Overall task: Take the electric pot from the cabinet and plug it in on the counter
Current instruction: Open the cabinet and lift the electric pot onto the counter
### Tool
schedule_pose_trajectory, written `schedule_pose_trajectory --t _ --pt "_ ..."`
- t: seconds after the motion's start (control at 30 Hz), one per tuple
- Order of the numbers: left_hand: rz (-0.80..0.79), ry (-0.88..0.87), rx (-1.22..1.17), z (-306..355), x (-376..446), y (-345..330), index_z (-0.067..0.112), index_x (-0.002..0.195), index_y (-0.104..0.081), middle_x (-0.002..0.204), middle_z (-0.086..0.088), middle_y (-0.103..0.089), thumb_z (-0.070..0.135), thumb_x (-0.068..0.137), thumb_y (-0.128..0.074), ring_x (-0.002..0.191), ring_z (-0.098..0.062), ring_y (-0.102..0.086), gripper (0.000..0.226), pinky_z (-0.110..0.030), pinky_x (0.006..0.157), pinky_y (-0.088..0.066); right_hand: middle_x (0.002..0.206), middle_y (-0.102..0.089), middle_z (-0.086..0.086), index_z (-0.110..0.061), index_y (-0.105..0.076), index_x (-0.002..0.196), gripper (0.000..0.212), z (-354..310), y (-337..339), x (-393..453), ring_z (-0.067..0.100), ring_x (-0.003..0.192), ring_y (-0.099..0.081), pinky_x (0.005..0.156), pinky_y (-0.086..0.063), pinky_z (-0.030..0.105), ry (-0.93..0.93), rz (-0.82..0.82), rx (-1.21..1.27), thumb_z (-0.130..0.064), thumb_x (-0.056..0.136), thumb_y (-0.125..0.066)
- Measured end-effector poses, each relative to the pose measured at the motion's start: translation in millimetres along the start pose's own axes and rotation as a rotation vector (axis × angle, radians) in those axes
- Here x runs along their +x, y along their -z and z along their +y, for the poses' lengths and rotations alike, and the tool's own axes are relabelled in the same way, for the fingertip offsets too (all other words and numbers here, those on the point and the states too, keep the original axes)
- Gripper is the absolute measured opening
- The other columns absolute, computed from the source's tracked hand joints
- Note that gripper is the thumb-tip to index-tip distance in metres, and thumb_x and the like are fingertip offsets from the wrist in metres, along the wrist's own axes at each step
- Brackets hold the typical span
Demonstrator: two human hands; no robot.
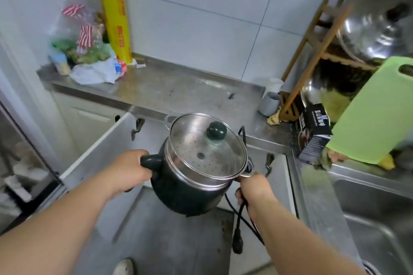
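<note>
The electric pot (187, 192) is dark green with a steel steamer insert and a glass lid with a dark knob (216, 130). I hold it tilted in the air, in front of the open cabinet (105, 154) and below the counter's edge. My left hand (131, 169) grips its dark side handle. My right hand (252, 187) holds the steamer's steel handle on the other side together with the black power cord (240, 219). The cord's plug (237, 241) dangles below my right wrist.
The steel counter (178, 91) runs behind the pot. Plastic bags (87, 56) and a yellow wrap roll (114, 11) stand at its far left. A grey cup (269, 104), wooden rack (312, 51), dark box (312, 129) and green cutting board (375, 111) crowd the right. A sink (368, 219) lies at right.
</note>
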State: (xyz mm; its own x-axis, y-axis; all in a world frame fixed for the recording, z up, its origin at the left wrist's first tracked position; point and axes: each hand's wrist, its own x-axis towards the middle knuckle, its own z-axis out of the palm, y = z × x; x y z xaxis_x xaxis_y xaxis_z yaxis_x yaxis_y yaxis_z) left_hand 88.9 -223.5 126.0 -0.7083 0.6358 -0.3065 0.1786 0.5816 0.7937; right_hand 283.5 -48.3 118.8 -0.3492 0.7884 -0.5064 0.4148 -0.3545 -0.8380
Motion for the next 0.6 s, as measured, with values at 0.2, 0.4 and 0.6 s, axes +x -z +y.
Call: schedule_pose_trajectory --t 0.2,0.4,0.6 --pt "0.103 -0.12 -0.065 64 3 31 0.006 0.084 -0.065 0.066 -0.014 -0.056 -0.008 0.073 -0.057 0.065 -0.027 -0.05 0.02 -0.028 0.06 -0.036 0.069 -0.051 0.011 -0.009 -0.057 0.091 0.016 -99 21 -18 0.014 0.037 -0.035 0.032 -0.026 0.017 0.206 0.036 -0.071 -0.011 0.092 -0.042" --pt "0.136 -0.167 -0.2 120 44 65 0.02 0.079 -0.066 0.077 -0.019 -0.063 0.007 0.064 -0.063 0.084 -0.039 -0.059 0.02 -0.048 0.082 -0.05 0.07 -0.053 0.01 -0.009 -0.055 0.089 0.018 -206 11 -4 0.014 0.037 -0.036 0.034 -0.026 0.017 0.287 0.124 -0.099 -0.012 0.094 -0.038" --pt "0.178 -0.207 -0.22 146 124 84 0.022 0.088 -0.062 0.083 -0.008 -0.065 0.007 0.079 -0.063 0.081 -0.022 -0.057 0.018 -0.037 0.074 -0.043 0.087 -0.063 0.019 -0.002 -0.059 0.1 0.025 -273 -21 65 0.017 0.042 -0.043 0.037 -0.033 0.022 0.468 0.16 -0.306 -0.01 0.093 -0.036"
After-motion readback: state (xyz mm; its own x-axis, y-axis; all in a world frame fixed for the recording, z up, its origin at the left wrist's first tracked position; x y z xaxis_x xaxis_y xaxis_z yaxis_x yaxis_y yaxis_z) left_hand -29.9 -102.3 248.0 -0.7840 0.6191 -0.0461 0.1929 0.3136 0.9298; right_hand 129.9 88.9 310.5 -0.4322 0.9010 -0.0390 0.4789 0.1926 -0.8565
